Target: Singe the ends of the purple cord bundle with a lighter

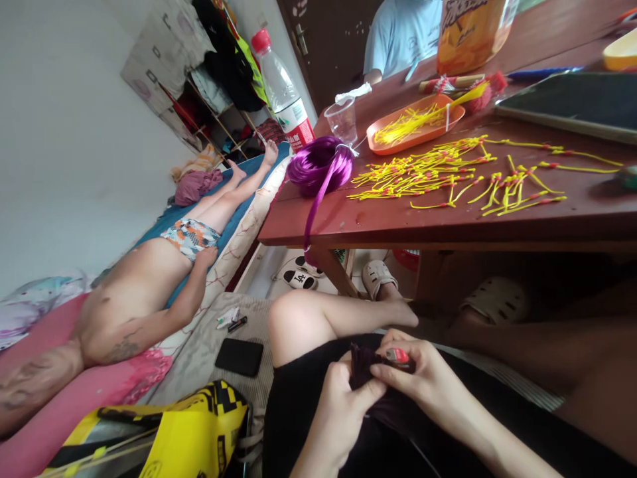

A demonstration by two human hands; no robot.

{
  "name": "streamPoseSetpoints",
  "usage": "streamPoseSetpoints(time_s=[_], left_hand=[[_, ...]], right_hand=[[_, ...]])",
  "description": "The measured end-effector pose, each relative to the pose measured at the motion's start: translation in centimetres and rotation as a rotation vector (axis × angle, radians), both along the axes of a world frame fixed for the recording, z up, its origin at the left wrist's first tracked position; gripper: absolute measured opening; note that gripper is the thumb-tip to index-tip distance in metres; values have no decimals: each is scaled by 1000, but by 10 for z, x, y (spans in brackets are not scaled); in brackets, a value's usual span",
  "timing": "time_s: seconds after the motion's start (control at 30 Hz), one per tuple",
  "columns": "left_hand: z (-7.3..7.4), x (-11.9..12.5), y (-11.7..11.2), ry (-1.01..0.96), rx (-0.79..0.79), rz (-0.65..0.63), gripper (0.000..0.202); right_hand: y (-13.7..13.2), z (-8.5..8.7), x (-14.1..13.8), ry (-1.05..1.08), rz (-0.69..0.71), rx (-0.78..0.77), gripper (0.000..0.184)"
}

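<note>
Over my lap, my left hand (343, 401) pinches a bunch of dark purplish strands (361, 362) between thumb and fingers. Close beside it, my right hand (425, 372) has its fingers closed on the same bunch. A small red object with a metal-looking end (397, 356), perhaps a lighter, is tucked in the right hand; its kind is unclear. The strands hang down and blend into black clothing (303, 411). On the red-brown table (298, 226) in front, a coil of shiny purple cord (318, 166) lies with one end hanging over the edge.
Yellow knotted cords (423, 172), an orange tray (381, 147), a plastic cup (342, 123), a water bottle (286, 93) and a tablet (572, 103) are on the table. A person (144, 279) lies on a bed at left. Beside my lap are a black phone (239, 357) and yellow bag (194, 431).
</note>
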State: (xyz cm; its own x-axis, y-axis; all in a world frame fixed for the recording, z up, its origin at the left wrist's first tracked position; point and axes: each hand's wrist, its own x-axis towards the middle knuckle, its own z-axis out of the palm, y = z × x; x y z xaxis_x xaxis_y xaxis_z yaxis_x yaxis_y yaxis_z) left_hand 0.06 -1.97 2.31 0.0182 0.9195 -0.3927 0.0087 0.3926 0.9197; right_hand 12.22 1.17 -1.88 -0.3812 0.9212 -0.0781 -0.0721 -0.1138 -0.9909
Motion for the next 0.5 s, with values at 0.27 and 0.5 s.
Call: streamPoseSetpoints(time_s=[0.27, 0.5], left_hand=[[-13, -10, -3, 50, 38, 218, 10], [-11, -14, -3, -65, 45, 199, 12]], right_hand=[[-6, 1, -1, -51, 99, 70, 13], [-16, -19, -14, 18, 98, -71, 28]])
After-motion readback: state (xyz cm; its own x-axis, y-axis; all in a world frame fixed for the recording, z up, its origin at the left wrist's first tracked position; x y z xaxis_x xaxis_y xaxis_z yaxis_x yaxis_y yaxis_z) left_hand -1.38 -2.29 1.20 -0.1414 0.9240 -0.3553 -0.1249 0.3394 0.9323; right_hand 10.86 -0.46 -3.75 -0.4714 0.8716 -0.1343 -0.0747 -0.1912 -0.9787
